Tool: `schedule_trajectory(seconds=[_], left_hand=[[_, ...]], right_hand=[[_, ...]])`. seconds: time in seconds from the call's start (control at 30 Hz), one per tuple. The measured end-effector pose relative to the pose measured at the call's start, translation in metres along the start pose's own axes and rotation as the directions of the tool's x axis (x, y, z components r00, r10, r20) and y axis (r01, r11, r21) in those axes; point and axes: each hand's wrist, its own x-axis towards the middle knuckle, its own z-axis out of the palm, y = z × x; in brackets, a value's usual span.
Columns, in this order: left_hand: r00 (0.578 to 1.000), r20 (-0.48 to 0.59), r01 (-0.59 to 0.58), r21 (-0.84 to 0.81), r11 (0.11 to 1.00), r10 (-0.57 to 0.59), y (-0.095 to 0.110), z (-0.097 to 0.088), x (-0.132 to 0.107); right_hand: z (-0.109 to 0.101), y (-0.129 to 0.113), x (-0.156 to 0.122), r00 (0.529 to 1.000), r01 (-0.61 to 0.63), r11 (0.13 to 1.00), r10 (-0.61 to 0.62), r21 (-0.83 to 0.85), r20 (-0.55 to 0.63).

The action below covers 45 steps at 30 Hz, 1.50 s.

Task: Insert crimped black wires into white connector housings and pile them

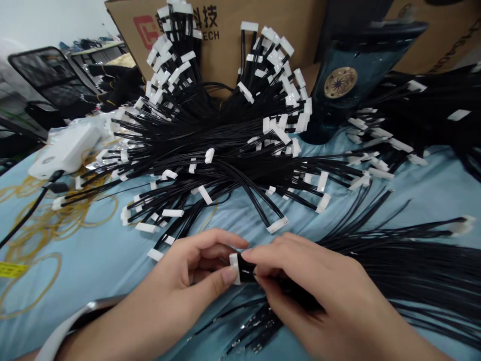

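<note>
Between my two hands is a white plastic connector (pixel 234 268) with black wires leading out of its right side. My left hand (pixel 188 276) grips the connector, its thumb on the near end and its fingers curled behind. My right hand (pixel 308 281) pinches the black wires (pixel 247 271) just right of the connector. Under my right hand lie loose black wires with small metal terminals (pixel 251 328) at their ends. More long black wires (pixel 424 271) spread out to the right, one group ending in a white connector (pixel 464 225).
A large heap of finished-looking black cables (pixel 210 130) with white connectors lies ahead. Behind it stand a cardboard box (pixel 225 55) and a dark blue tumbler (pixel 338 90). Yellow rubber bands (pixel 56 225) and a white device (pixel 65 150) with a black cord lie left on the blue cloth (pixel 97 250).
</note>
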Motion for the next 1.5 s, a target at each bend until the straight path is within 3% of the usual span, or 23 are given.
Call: schedule_trajectory(seconds=[0.2, 0.57, 0.83, 1.07, 1.13, 1.27, 1.4, 1.5], left_hand=[[1.000, 0.011, -0.016, 0.035, 0.999, 0.016, 0.003, 0.001, 0.000], [1.000, 0.004, -0.016, 0.049, 0.999, 0.016, 0.002, 0.003, 0.001], [0.999, 0.016, -0.045, 0.008, 0.999, 0.044, 0.002, 0.005, 0.001], [0.998, -0.041, -0.044, 0.152, 0.987, 0.050, 0.000, 0.004, -0.003], [0.995, -0.099, 0.005, 0.144, 0.990, 0.010, 0.001, 0.004, -0.003], [0.986, -0.145, 0.098, 0.073, 0.993, -0.086, 0.004, 0.003, -0.002], [0.990, -0.123, 0.083, 0.080, 0.993, -0.073, 0.003, 0.002, -0.001], [0.990, -0.129, 0.064, 0.093, 0.994, -0.052, 0.001, 0.002, 0.001]], right_hand=[[0.005, 0.003, -0.001, 0.997, 0.055, 0.998, -0.057, -0.043, -0.044], [0.008, 0.000, -0.003, 0.998, 0.009, 0.996, -0.015, -0.093, -0.064], [0.019, 0.001, -0.005, 0.990, 0.083, 0.988, -0.097, -0.132, -0.100], [-0.012, -0.002, 0.004, 0.984, 0.160, 0.970, -0.141, -0.182, 0.113], [-0.022, -0.004, 0.006, 0.959, 0.214, 0.950, -0.160, -0.226, 0.234], [-0.027, 0.000, -0.002, 0.899, 0.240, 0.901, -0.065, -0.362, 0.434], [-0.027, 0.003, -0.009, 0.877, 0.243, 0.892, -0.034, -0.381, 0.480], [-0.031, -0.001, -0.006, 0.905, 0.110, 0.936, 0.045, -0.334, 0.423]])
